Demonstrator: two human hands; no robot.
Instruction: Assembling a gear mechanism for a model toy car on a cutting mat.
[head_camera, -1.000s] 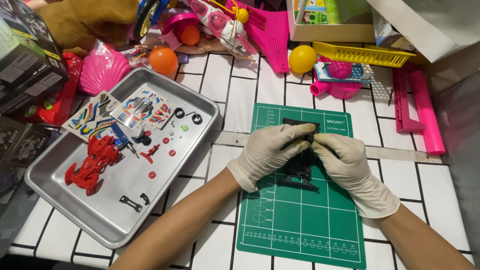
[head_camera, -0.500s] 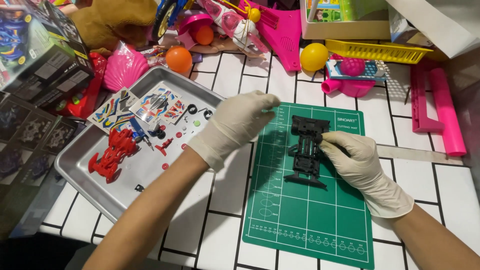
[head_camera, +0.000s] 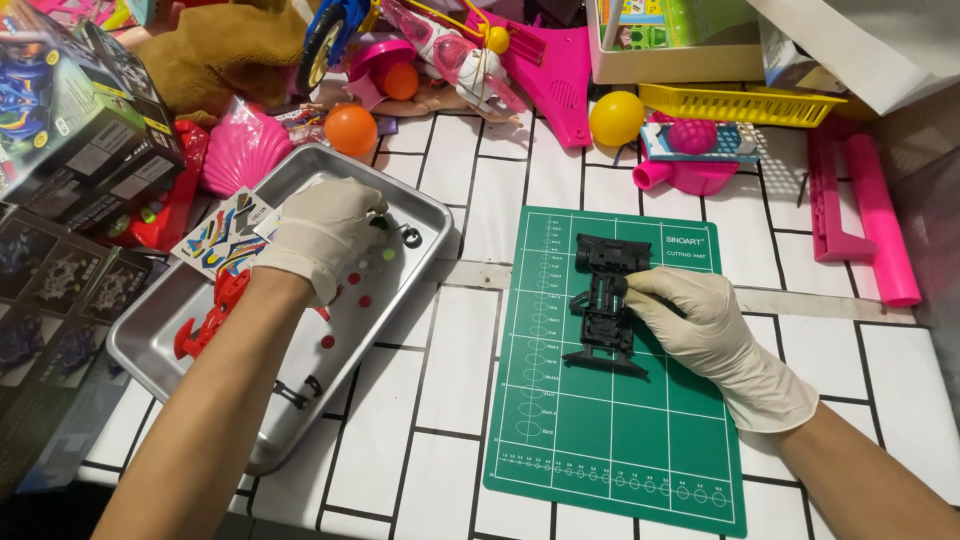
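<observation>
A: Left hand (head_camera: 325, 235) had come off the chassis (head_camera: 605, 305). A second back both hands were on it over the mat (head_camera: 620, 440); half a second back the left was crossing the gap; now it was down inside the tray (head_camera: 425, 225), fingers curled over the small parts there.

B: Pinching anything?

A: I couldn't tell. The glove hid the fingertips. A black ring (head_camera: 411, 237) lay just beside them, and red dots (head_camera: 352, 290) were scattered close by, but whether any piece was between the fingers, no.

B: And the right?

A: Right hand (head_camera: 700, 325) was alone on the chassis, fingers pressed together along its right flank, thumb tucked toward the middle. I read that as steadying it flat, not lifting it.

B: So where did that leave things?

A: My judgement: the work had split, one hand holding the frame, the other fetching from the tray. The chassis hadn't travelled; it lay on the upper half of the mat as before.

B: Which way did it lie?

A: Long axis ran up and down the mat, away from me, tipped a touch to the left at the near end. The boxy, wider end pointed to the far side, toward the toys; the flat bar end pointed back at me.

B: Anything else in the tray?

A: Red shell (head_camera: 210, 315) by the left forearm, sticker sheet (head_camera: 225, 235) at the far-left corner.
</observation>
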